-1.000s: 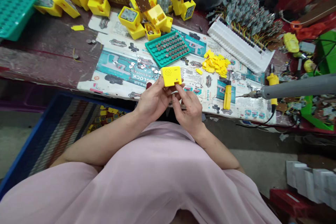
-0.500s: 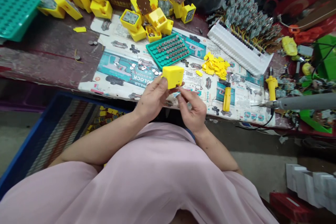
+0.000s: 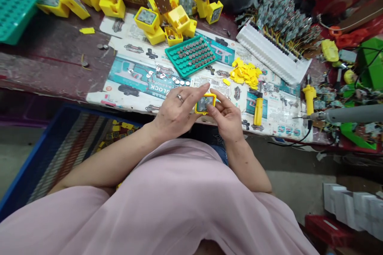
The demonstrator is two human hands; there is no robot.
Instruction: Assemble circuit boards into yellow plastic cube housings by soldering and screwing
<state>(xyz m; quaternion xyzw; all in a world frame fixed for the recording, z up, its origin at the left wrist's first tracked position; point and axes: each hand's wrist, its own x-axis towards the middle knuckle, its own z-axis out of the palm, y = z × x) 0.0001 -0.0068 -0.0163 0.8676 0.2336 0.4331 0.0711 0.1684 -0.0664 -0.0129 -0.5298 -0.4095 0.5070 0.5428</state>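
A small yellow plastic case [image 3: 205,104] is held between my hands above the table's front edge. Its open side with a grey inner part faces up at me, and a small green glow shows inside. My right hand [image 3: 227,117] grips the case from the right, thumb on the grey part and index finger along the far edge. On the other side, my left hand [image 3: 175,109] wears a ring and holds the case's left edge between thumb and long straight fingers. Beyond the hands lies a green tray [image 3: 176,67] of round metal button cells.
Yellow cases [image 3: 146,20] are heaped at the back. Small yellow pieces [image 3: 245,73] lie beside a white foam tray [image 3: 269,53] of wired grey parts. A yellow-handled screwdriver [image 3: 258,111] and a soldering iron [image 3: 341,114] are at right. A blue crate [image 3: 38,159] stands below left.
The yellow case has turned from its plain outer side to its open side and come slightly lower. My left fingers have straightened along it, and my right thumb has moved onto its face.
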